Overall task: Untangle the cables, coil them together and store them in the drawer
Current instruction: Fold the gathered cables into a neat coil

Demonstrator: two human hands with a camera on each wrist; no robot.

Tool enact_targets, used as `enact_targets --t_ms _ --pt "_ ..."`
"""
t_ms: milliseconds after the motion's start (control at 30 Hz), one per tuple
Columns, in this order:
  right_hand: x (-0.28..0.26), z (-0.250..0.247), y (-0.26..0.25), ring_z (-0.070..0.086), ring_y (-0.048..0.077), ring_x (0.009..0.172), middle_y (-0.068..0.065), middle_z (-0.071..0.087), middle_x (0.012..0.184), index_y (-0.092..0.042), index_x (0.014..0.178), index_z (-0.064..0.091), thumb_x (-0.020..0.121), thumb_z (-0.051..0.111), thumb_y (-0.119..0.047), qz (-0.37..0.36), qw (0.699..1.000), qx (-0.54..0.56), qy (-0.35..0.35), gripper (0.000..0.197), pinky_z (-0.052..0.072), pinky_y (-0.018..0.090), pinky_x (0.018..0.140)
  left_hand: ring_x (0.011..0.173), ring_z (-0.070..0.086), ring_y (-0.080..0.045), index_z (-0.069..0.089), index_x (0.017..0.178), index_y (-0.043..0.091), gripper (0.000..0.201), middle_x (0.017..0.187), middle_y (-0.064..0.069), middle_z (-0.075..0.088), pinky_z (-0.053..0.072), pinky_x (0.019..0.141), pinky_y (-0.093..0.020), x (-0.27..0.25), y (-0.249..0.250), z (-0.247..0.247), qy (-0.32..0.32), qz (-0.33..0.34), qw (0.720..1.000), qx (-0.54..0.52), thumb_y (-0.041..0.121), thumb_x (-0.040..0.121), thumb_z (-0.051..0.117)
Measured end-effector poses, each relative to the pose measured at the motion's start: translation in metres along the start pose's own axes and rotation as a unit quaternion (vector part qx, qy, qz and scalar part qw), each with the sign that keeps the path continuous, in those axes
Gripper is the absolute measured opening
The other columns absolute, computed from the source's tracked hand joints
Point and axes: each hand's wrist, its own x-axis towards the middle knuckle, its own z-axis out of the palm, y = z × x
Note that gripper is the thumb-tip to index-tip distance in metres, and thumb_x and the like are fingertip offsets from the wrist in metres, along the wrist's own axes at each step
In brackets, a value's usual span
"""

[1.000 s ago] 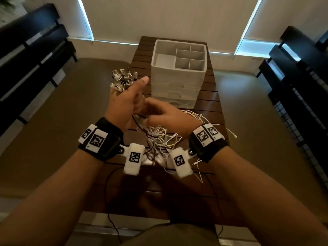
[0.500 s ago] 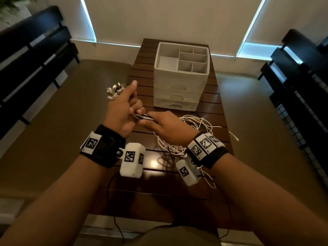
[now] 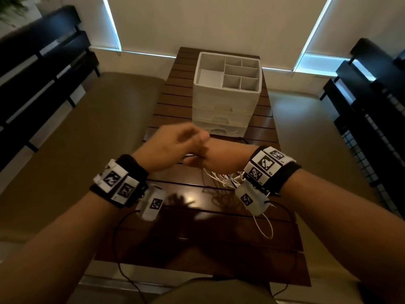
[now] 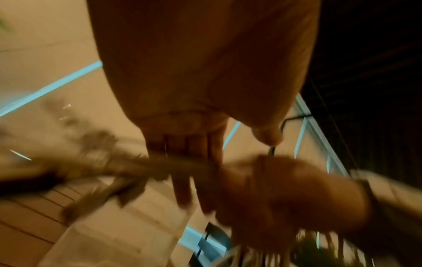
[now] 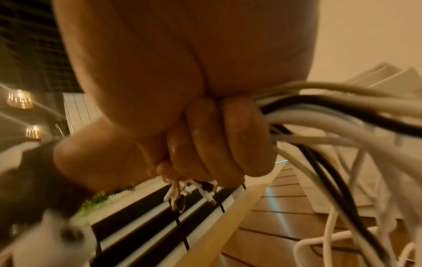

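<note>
Two hands meet above the middle of the table point(image 3: 219, 242), in front of the drawer unit. The right hand point(image 3: 221, 159) is clenched round a bundle of cables point(image 5: 324, 117), white with a few black among them; the connector ends point(image 5: 189, 189) stick out past the curled fingers point(image 5: 205, 137), and the rest hangs in loose loops point(image 3: 225, 179) toward the table. The left hand point(image 3: 175, 143) lies across the right, blurred; in the left wrist view its fingers appear straight over the bundle, but whether it grips anything cannot be told.

Beyond the hands stands a white drawer unit point(image 3: 225, 110) with a divided top tray and its drawers closed. Dark benches flank the table left and right.

Assessment: the cables look light, soft and springy, and smooth enough to slip. Loose loops are liable to snag or uncoil. The firmest hold would be close behind the gathered connectors, with the other hand guiding the slack into turns. Coiling appears incomplete; storing not begun.
</note>
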Motion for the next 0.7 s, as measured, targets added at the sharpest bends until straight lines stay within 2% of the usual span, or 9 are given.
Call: enact_targets --t_ms 67,167,233,300,367,467,533,600,700 --pt "-0.003 -0.014 -0.002 0.065 0.007 0.094 -0.002 0.07 0.109 -0.012 0.117 0.068 0.108 0.053 -0.031 0.007 0.999 0.038 0.005 0.026 0.052 0.022 0.087 0.079 0.067 -0.011 0.067 0.093 0.029 0.051 0.087 0.003 0.071 0.056 0.076 -0.038 0.003 -0.003 0.01 -0.046 0.004 0.998 0.047 0.074 0.095 0.042" --pt "-0.011 -0.032 -0.001 0.062 0.011 0.077 -0.002 0.068 0.092 -0.014 0.101 0.066 0.106 0.053 -0.035 0.018 1.0 -0.021 0.013 0.025 0.051 0.03 0.073 0.061 0.054 -0.004 0.061 0.091 0.019 0.068 0.073 0.003 0.061 0.041 0.057 -0.018 0.01 0.0 0.004 -0.047 0.016 0.992 0.112 0.082 0.087 0.038" --pt "-0.016 -0.043 -0.002 0.055 0.008 0.066 -0.006 0.062 0.079 -0.016 0.095 0.064 0.105 0.055 -0.032 0.011 0.998 -0.041 0.037 0.021 0.043 0.028 0.064 0.058 0.051 0.0 0.058 0.082 0.024 0.059 0.066 0.01 0.056 0.036 0.054 -0.017 0.014 0.014 -0.008 -0.063 0.027 0.987 0.148 0.082 0.091 0.046" --pt "-0.021 -0.058 -0.005 0.05 0.004 0.058 -0.01 0.055 0.07 -0.019 0.091 0.064 0.104 0.056 -0.033 0.017 0.996 -0.055 0.069 0.021 0.036 0.025 0.058 0.056 0.05 0.0 0.054 0.073 0.033 0.042 0.061 0.012 0.054 0.034 0.054 -0.018 0.019 0.03 -0.022 -0.076 0.047 0.983 0.161 0.07 0.092 0.05" --pt "-0.026 -0.075 -0.007 0.048 0.003 0.052 -0.009 0.052 0.064 -0.025 0.082 0.06 0.104 0.056 -0.036 0.02 0.994 -0.036 0.104 0.025 0.034 0.022 0.055 0.054 0.044 -0.004 0.056 0.071 0.026 0.046 0.06 0.008 0.05 0.032 0.052 -0.021 0.024 0.04 -0.035 -0.069 0.072 0.982 0.162 0.066 0.095 0.051" --pt "-0.034 -0.093 -0.009 0.048 0.002 0.053 -0.008 0.053 0.065 -0.027 0.083 0.06 0.103 0.06 -0.039 0.004 0.991 0.013 0.13 0.024 0.037 0.019 0.051 0.054 0.042 -0.007 0.068 0.083 0.006 0.06 0.064 -0.006 0.05 0.035 0.052 -0.024 0.026 0.04 -0.047 -0.014 0.089 0.991 0.101 0.06 0.101 0.05" --pt "-0.035 -0.091 -0.003 0.052 0.003 0.056 -0.006 0.059 0.069 -0.028 0.091 0.065 0.1 0.063 -0.044 0.013 0.99 0.034 0.135 0.019 0.043 0.024 0.055 0.052 0.038 -0.011 0.064 0.086 -0.004 0.062 0.064 -0.007 0.045 0.034 0.049 -0.023 0.023 0.034 -0.047 0.008 0.058 0.998 0.02 0.054 0.103 0.05" --pt "-0.031 -0.08 0.004 0.053 0.003 0.057 -0.011 0.06 0.068 -0.035 0.089 0.064 0.101 0.063 -0.045 0.029 0.987 0.045 0.151 0.015 0.044 0.026 0.058 0.051 0.032 -0.013 0.055 0.077 -0.001 0.058 0.062 -0.002 0.039 0.031 0.046 -0.025 0.02 0.025 -0.039 0.018 0.015 0.997 -0.074 0.049 0.105 0.051" --pt "-0.022 -0.06 0.011 0.05 0.001 0.057 -0.014 0.058 0.065 -0.039 0.082 0.059 0.102 0.062 -0.04 0.04 0.977 0.077 0.196 0.02 0.04 0.023 0.059 0.046 0.026 -0.011 0.046 0.068 0.015 0.051 0.056 0.004 0.032 0.024 0.043 -0.023 0.019 0.016 -0.016 0.046 -0.057 0.974 -0.214 0.047 0.107 0.048"
